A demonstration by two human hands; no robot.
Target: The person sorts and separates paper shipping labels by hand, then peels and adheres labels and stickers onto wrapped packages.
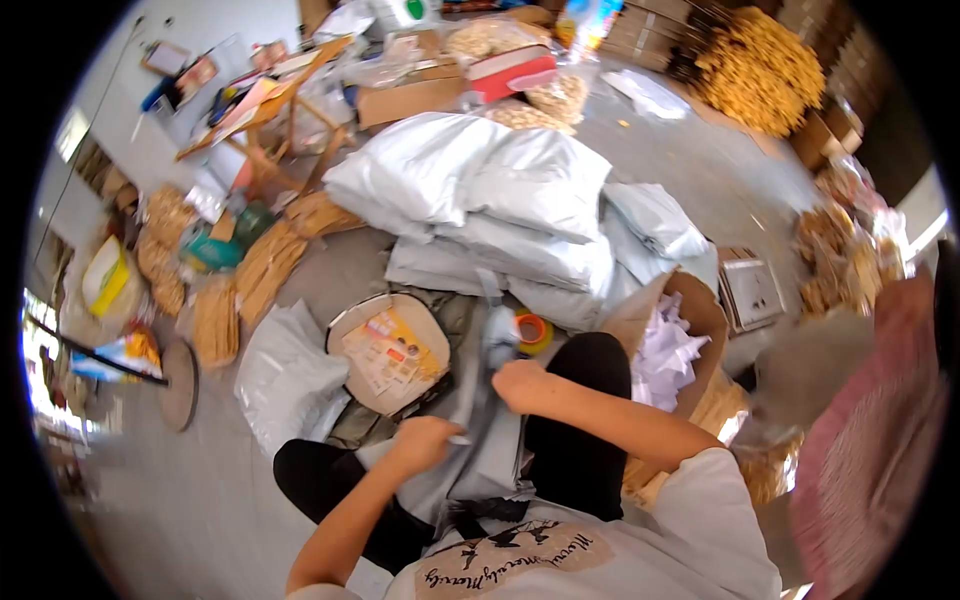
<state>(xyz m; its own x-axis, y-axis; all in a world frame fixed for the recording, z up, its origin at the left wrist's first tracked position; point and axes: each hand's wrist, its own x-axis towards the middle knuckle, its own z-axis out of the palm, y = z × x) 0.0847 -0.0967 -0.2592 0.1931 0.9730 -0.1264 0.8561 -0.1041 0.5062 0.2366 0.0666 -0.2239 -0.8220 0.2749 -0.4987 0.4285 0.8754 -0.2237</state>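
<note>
Between the knees lies a grey plastic mailer bag point(493, 462). My left hand point(424, 444) is closed, pinching a small pale strip at the bag's left side. My right hand point(521, 386) is closed in a fist near the right knee, at the upper edge of the grey plastic; what it grips is too blurred to make out. An orange and yellow tape roll point(534, 331) sits just above my right hand. Left of the bag, a round container point(338, 325) holds printed orange and white cards point(392, 352). Filled white mailer bags point(480, 180) are stacked in front.
A carton point(712, 312) with crumpled white paper stands right of the knee. Another filled bag point(290, 378) lies on the left. Brown paper bundles point(272, 262) and a round stand base point(180, 385) are farther left. Pink fabric point(868, 470) hangs at the right edge.
</note>
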